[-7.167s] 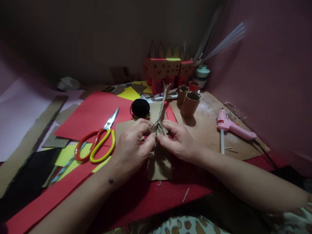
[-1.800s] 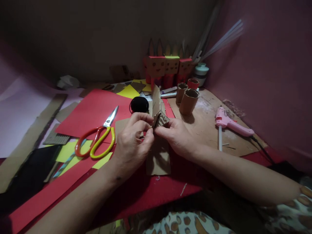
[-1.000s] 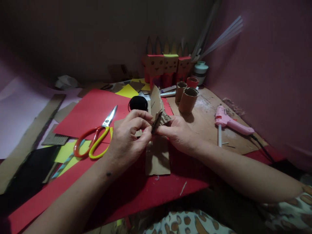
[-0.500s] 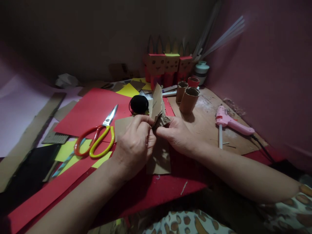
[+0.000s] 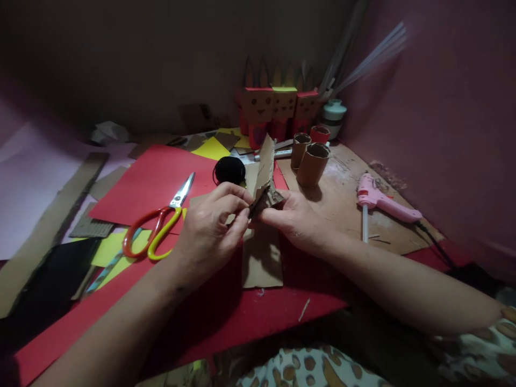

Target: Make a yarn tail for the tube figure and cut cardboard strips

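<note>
Between my two hands is a folded piece of cardboard, one flap standing upright and its torn, layered edge facing me. My left hand pinches its left side between thumb and fingers. My right hand is closed on its lower right corner, thumb on top. Below them a flat cardboard strip lies on the red surface. Just beyond my left hand sits a black ball of yarn. Scissors with a red and a yellow handle lie left of my left hand, partly covered by it.
A pink glue gun rests at right on a brown board. Cardboard tubes stand behind my right hand. At the back are box figures with drawn faces and a lidded jar. Red paper and scraps spread left.
My left hand has shifted slightly left, its fingers straighter on the cardboard's edge. The upright flap has tilted a little to the right. My right hand keeps its grip.
</note>
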`<state>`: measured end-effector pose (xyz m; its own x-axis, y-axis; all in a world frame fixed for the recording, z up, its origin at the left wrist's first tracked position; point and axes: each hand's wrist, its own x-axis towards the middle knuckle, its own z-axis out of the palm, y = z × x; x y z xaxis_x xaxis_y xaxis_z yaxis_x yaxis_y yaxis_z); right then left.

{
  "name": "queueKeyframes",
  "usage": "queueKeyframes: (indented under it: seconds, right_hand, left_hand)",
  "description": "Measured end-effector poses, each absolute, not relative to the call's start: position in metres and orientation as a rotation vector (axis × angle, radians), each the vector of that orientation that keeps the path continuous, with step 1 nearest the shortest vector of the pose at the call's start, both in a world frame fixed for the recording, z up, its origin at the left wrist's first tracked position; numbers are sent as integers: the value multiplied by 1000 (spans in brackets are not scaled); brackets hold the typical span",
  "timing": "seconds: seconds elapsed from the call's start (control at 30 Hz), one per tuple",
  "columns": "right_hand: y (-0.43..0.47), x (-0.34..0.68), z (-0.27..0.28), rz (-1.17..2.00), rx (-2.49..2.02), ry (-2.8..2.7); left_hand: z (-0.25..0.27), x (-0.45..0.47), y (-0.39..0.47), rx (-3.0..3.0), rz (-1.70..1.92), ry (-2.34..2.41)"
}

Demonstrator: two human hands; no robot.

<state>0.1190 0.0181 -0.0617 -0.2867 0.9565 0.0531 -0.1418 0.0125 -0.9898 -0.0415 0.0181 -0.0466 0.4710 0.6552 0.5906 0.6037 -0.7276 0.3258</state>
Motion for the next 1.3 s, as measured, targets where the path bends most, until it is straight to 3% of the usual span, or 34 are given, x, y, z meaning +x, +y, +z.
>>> queueKeyframes:
  seconds: [0.33,0.83,1.07,1.3]
  right_hand:
    - [14,118,-64,1069,-1266,-1637]
    - [14,126,-63,1222,-1028,-1631]
    - [15,124,-65,1242,-980,-1585]
    - [11,122,-66,1225,-1036,-1608]
  left_hand:
    - [-53,-37,16,2679,1079,1095]
    - [-55,-38,20,2683,1124,1033]
    - [-70,-32,18,2983,1203,1110]
    - [-65,-35,20,2973,1089,1090]
